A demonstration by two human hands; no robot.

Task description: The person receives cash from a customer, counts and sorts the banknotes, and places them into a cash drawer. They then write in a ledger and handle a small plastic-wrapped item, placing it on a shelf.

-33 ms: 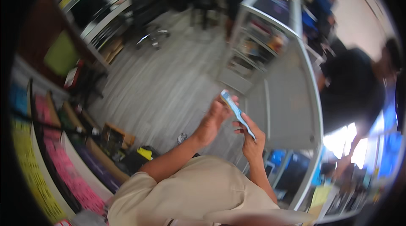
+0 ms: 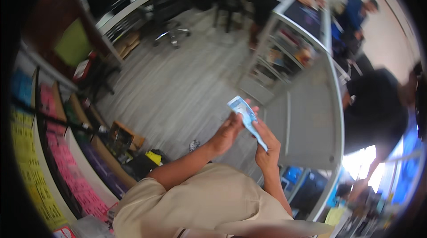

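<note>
A light-blue banknote (image 2: 247,115) is held up in front of my chest, slanting from upper left to lower right. My right hand (image 2: 267,145) grips its lower end, with the fingers closed along the edge. My left hand (image 2: 227,133) is at the upper part, the thumb on the near face and fingertips showing behind the far edge. Part of the banknote's lower end is hidden by my right fingers.
A grey cabinet (image 2: 307,117) with shelves stands close on my right. On the left is a rack with pink sheets (image 2: 66,162). A wheeled chair (image 2: 171,33) is on the grey floor (image 2: 164,82). Several people are nearby, one in black (image 2: 376,109).
The banknote has turned from nearly edge-on to showing more of its broad face. My left hand has moved slightly right along it. The surroundings have shifted right in view.
</note>
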